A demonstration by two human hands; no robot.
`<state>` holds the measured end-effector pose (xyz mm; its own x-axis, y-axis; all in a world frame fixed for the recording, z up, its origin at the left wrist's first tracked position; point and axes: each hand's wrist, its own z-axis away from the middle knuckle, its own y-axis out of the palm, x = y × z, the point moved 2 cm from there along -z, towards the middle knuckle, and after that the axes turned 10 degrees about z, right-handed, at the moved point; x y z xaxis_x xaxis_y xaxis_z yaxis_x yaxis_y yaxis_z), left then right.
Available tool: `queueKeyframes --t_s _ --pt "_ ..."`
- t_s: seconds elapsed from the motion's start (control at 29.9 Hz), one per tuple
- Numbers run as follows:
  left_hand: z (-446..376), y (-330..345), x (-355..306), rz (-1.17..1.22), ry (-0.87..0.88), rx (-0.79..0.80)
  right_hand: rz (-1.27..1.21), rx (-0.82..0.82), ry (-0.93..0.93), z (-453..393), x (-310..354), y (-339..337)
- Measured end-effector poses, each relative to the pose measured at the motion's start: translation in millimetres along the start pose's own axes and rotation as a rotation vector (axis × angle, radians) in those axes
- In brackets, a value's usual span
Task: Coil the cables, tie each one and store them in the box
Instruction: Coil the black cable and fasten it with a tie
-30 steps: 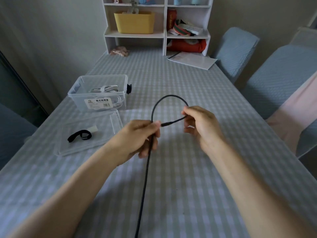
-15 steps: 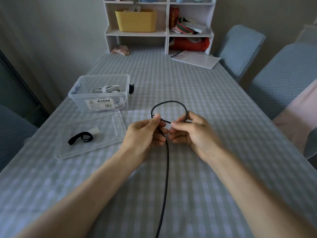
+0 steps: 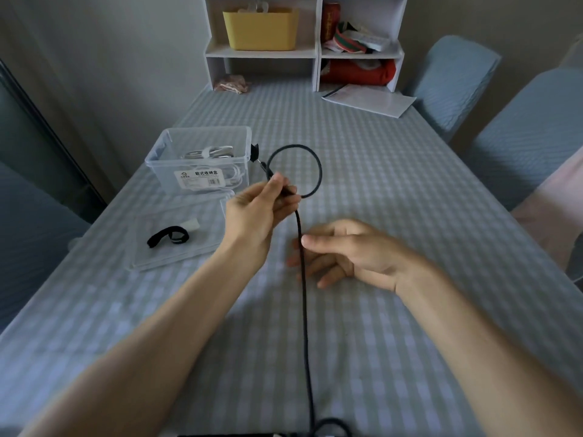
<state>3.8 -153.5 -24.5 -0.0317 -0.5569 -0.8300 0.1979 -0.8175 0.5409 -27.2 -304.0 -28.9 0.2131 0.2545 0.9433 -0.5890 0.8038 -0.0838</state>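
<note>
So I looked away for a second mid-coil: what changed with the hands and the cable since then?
The right hand let go of the black cable and dropped lower, fingers relaxed beside the hanging run. The left hand now pinches the first loop alone, raised toward the clear box. The box, its lid and the black strap stayed put.

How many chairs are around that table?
2 at least: one chair at the table's far right corner beside the shelf, another chair nearer along the right side. Dark shapes at the left edge might be more; I cannot tell.
</note>
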Motion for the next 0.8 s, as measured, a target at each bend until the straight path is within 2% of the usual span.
queueKeyframes --t_s 0.07,0.13,0.2,0.3,0.43,0.5,0.6,0.73,0.8 --pt "-1 -3 -4 0.03 0.01 -0.007 -0.047 0.053 -0.018 2 0 6" --pt "-2 -8 -8 0.038 0.026 -0.029 -0.105 -0.073 -0.002 1 -2 5" --pt "-2 -14 -12 0.011 0.046 -0.055 -0.092 -0.271 0.011 0 -5 -3" --pt "2 -20 -13 -0.108 0.053 -0.025 0.161 -0.491 -0.002 2 -12 -15" --pt "8 -18 -15 -0.145 0.044 0.032 0.671 -0.658 -0.138 2 -15 -17" --pt "8 -19 -19 -0.154 0.071 0.026 0.77 -0.65 -0.218 4 -11 -14" --pt "8 -20 -19 -0.186 0.093 0.009 0.762 -0.59 -0.284 7 -8 -12" --pt "11 -18 -17 -0.159 0.067 0.032 0.661 -0.534 -0.308 9 -6 -15" --pt "13 -16 -16 -0.227 0.061 0.056 0.583 -0.557 -0.277 9 -7 -21"
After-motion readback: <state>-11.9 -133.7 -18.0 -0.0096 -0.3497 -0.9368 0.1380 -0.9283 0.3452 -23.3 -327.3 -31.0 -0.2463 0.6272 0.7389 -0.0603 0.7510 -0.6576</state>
